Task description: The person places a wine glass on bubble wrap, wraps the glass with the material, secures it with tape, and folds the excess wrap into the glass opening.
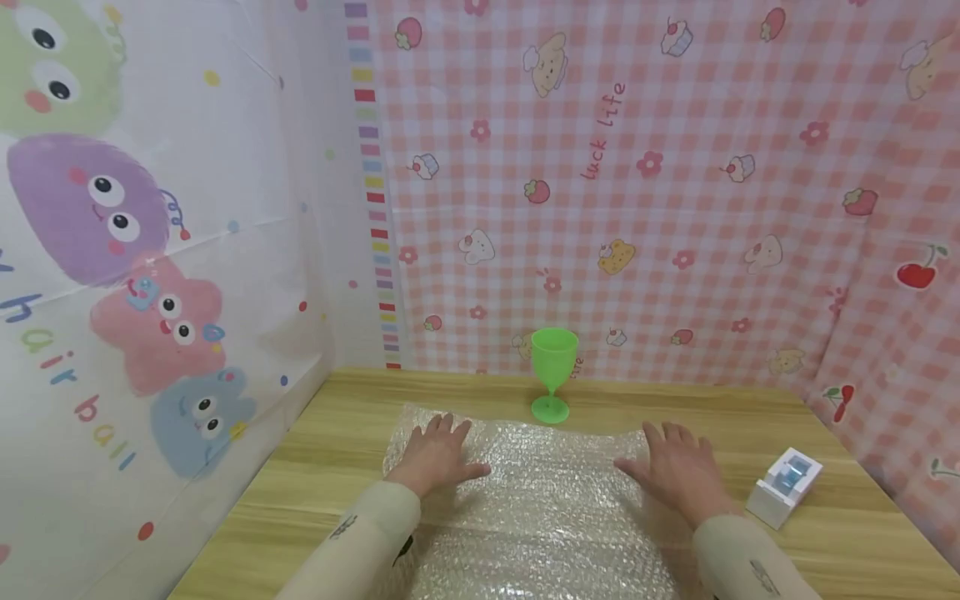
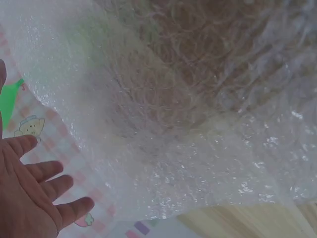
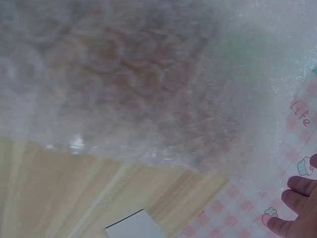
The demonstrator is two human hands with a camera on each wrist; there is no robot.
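Observation:
A sheet of clear bubble wrap point(image 1: 551, 508) lies on the table in front of me, filling most of both wrist views. Over its left far corner is my left hand point(image 1: 437, 457), fingers spread and thumb pointing inward. My right hand point(image 1: 678, 471) is at the right far corner, its fingers spread too. Whether either palm presses the wrap cannot be told. Just beyond the far edge stands a green plastic goblet point(image 1: 554, 360), upright; a bit of the goblet point(image 2: 7, 105) shows in the left wrist view, with a green blur through the wrap.
To the right of my right hand sits a small white box point(image 1: 772, 500) with a bluish panel on top; its corner point(image 3: 136, 227) shows in the right wrist view. The wooden table point(image 1: 300, 500) ends at a pink checked cloth point(image 1: 510, 283) behind and a cartoon-printed sheet point(image 1: 262, 167) on the left.

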